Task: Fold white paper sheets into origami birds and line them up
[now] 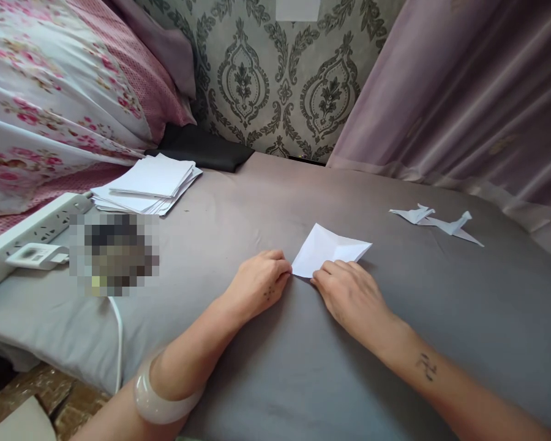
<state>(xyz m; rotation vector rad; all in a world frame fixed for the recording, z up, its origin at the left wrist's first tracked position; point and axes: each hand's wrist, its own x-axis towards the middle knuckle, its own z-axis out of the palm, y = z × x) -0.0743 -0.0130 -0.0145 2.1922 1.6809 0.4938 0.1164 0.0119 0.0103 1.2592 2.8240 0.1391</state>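
Left hand: left hand (259, 283) lay palm down on the grey sheet (257, 380) at centre frame, fingers curled loosely, tips pressed on the near left corner of the folded paper (329, 247); not gripping it, just pinning it flat.
Right hand: right hand (349, 294) also palm down, just right of the left one, fingers bent, tips on the paper's near edge; pressing, no grasp around it.
Paper: white, folded into a pointed, roughly kite-like shape, flat on the sheet at centre frame, just above both hands; point toward the upper left, a crease visible across the middle.
Hand spacing: hands close together, small gap between them at the paper's near corner.
Wrist: pale bangle (160, 398) on the left forearm, lower left of frame.
Finished pieces: two small folded paper figures (434, 220) lay on the sheet at right of frame, well apart from the hands; exact shape hard to tell.
Paper stack: loose stack of white sheets (149, 184) at upper left of the sheet, well apart from the hands.
Left edge: white power strip (22, 236) with a white plug (37, 256) and a cable (118, 331) running down; a blurred patch beside it, contents unreadable.
Background: floral bedding (50, 92) upper left, dark cushion (202, 147) behind the stack, patterned wallpaper (280, 79) at top centre, mauve curtain (463, 92) upper right.
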